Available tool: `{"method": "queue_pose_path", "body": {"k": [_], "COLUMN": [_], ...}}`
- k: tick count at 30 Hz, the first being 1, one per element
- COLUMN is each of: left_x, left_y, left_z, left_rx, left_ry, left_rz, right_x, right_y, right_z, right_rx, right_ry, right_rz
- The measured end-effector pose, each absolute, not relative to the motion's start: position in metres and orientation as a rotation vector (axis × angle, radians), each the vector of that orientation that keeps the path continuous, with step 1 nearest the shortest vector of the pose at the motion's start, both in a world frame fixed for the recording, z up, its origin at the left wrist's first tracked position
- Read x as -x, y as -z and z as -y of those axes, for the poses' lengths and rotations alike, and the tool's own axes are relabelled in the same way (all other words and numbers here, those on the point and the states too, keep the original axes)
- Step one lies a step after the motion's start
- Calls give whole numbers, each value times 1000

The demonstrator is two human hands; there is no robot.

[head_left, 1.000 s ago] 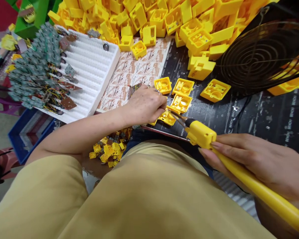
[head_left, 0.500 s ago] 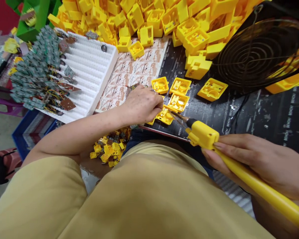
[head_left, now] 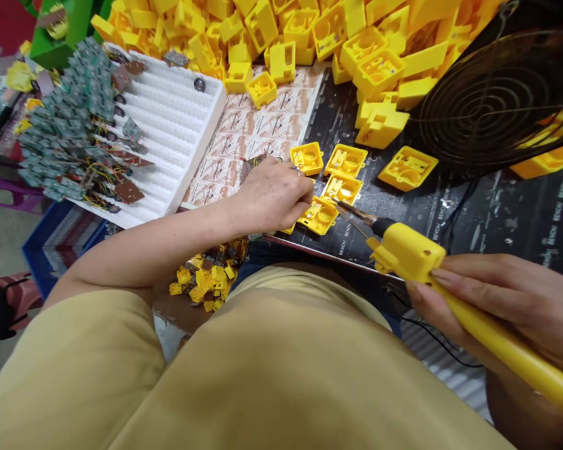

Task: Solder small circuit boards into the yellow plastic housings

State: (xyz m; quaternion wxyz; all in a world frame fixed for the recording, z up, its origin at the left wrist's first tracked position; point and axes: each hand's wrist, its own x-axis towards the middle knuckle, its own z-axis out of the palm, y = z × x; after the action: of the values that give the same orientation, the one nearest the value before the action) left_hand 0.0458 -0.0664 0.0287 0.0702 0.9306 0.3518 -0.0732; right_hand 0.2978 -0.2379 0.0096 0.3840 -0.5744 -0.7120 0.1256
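Note:
My left hand (head_left: pixel 272 197) rests on the table edge with its fingers curled, pinching a small yellow plastic housing (head_left: pixel 319 215) at its left side. My right hand (head_left: pixel 507 306) is wrapped round the long yellow handle of a soldering iron (head_left: pixel 410 255). The iron's metal tip (head_left: pixel 351 212) hangs just right of that housing, a little above the black mat. Three more open yellow housings (head_left: pixel 344 161) lie in a cluster just beyond my left fingers.
A big heap of yellow housings (head_left: pixel 309 31) fills the back. A white ribbed tray (head_left: pixel 169 131) with green circuit boards (head_left: pixel 65 137) stands at the left. A black wire fan guard (head_left: pixel 497 100) sits at the right. Small yellow parts (head_left: pixel 206 278) lie below the table edge.
The soldering iron has drawn back to the right, its tip leaving the housing. My left hand stays on the housing, barely shifted.

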Motion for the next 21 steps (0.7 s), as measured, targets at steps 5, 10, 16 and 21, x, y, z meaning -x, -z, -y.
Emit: {"method": "queue_pose_path", "body": {"k": [5,10,16,21], "left_x": [-45,-41,-30,-27], "left_y": [-27,-25,-15,-12], "left_z": [65,69,73,68], "left_rx": [-2831,-2939,-3086,-2844], "left_ry": [191,124,-47,-163], "left_rz": [-1046,-991,-885,-900], "right_x": [-292,-296,-312,-315], "right_y": [-13,-15,-1,2], "right_z": [240,241,252,251], "right_rx": [1571,1607,1576,1529], "right_ry": [-353,-365,-154,-187], "right_rz": [1722,1792,1876,1891]}}
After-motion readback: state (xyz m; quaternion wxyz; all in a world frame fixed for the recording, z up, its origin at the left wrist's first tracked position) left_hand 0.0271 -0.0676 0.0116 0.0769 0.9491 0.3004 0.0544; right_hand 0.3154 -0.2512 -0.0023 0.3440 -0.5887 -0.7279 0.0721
